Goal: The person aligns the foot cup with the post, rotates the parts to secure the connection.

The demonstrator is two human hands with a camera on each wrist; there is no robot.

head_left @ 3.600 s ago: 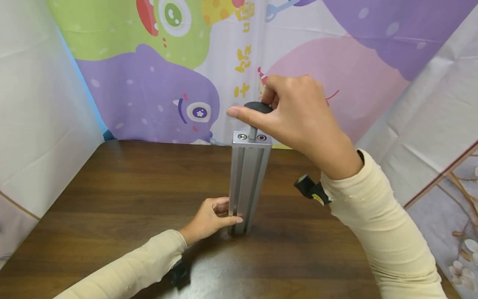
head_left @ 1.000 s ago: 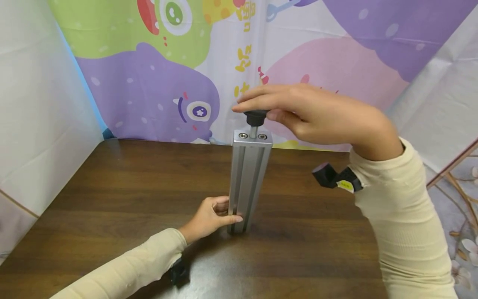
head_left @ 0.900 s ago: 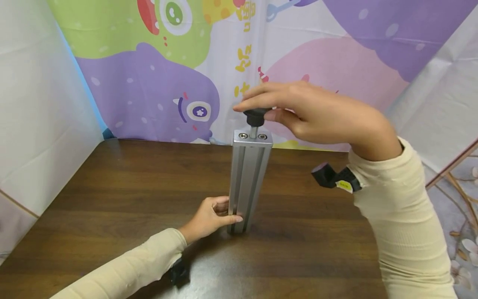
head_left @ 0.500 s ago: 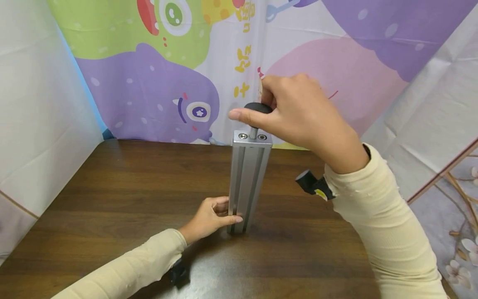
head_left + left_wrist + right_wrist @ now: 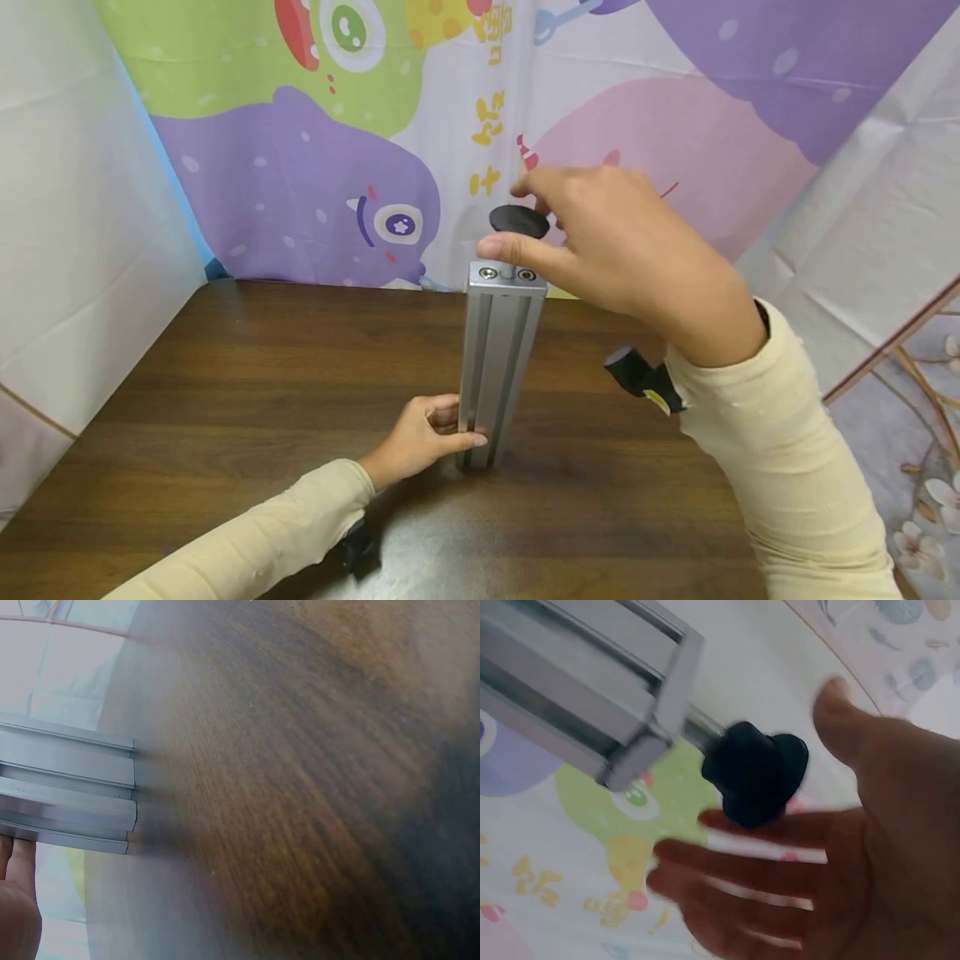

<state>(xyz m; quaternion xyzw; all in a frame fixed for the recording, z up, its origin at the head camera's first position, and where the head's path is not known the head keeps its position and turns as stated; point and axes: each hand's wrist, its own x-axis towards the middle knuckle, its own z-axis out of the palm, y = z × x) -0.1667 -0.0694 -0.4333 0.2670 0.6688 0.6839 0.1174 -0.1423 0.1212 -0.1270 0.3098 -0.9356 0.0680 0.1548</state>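
Observation:
An upright silver aluminium profile (image 5: pixel 498 358) stands on the wooden table, its end plate fitted with two screws. From that plate rises a metal stem carrying a black lobed knob (image 5: pixel 519 221). Low down, my left hand (image 5: pixel 420 442) grips the profile, thumb across the front and fingers behind; the left wrist view shows the profile's foot (image 5: pixel 67 780) and part of that hand. My right hand (image 5: pixel 622 242) is around the knob with the thumb in front. In the right wrist view its fingers are spread and the thumb is clear of the knob (image 5: pixel 754 772).
The brown wooden table (image 5: pixel 300 358) extends on both sides of the profile. A cartoon-printed cloth (image 5: pixel 300 183) hangs behind it, and pale panels (image 5: pixel 90 208) stand left and right. Each wrist wears a black camera, such as the right one (image 5: pixel 637 379).
My right hand went from flat-fingered over the knob to thumb and fingers around it, then loosened, its thumb dropping lower. The left hand and profile have stayed put.

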